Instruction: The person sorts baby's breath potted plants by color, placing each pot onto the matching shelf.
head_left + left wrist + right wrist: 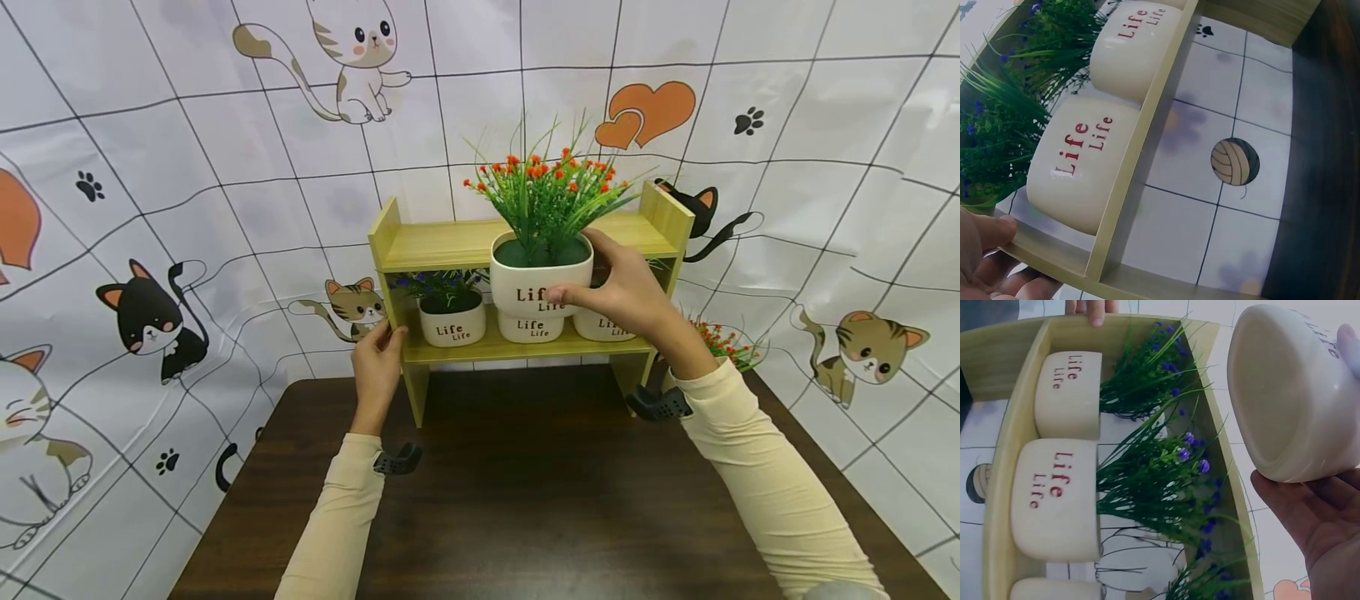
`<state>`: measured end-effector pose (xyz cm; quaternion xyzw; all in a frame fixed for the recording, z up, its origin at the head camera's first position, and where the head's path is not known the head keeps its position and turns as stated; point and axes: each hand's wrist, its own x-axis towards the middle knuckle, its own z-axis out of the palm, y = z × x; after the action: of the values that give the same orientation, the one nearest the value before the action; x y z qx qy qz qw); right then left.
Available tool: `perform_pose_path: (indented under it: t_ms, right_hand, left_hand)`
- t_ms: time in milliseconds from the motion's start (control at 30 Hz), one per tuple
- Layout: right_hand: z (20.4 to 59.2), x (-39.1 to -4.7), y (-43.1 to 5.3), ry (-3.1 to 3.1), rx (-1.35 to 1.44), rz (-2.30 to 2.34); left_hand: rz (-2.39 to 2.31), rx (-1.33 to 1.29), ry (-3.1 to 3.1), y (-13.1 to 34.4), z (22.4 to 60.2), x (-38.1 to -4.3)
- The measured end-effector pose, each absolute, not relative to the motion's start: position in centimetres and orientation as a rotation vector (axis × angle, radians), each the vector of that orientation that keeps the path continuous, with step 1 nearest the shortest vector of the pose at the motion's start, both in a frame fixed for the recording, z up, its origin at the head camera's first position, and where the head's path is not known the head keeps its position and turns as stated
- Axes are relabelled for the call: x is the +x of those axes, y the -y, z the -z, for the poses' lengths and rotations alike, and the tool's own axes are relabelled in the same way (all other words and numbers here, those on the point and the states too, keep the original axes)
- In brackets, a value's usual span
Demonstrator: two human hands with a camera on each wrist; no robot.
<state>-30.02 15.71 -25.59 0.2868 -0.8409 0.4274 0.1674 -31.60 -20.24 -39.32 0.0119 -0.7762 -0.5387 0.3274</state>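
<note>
A white flowerpot with orange flowers (542, 279) is in my right hand (626, 292), thumb across its front and fingers round its side. In the head view it overlaps the upper board of a two-tier wooden shelf (450, 235); the right wrist view shows its bare underside (1272, 400). My left hand (377, 367) pinches the shelf's left side panel, thumb inside. On the lower board stand several white pots with purple flowers, among them a left pot (452, 325), a middle pot (531, 329) and a right pot (603, 325), all lettered "Life".
The shelf stands at the back of a dark brown table (525, 492), close to a wall covering (480, 108) printed with cats and grid lines. More orange flowers (723, 343) show right of the shelf, partly behind my right forearm. Raised end panels (667, 218) flank the upper board.
</note>
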Motion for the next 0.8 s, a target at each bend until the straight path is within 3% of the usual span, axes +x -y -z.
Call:
perform_pose_path:
  t_ms: [800]
  right_hand:
    - [20.7,-35.2,-11.1,2.459,0.771,-1.233]
  left_hand:
    - [1.435,0.033,2.037,20.4,39.5,-31.9]
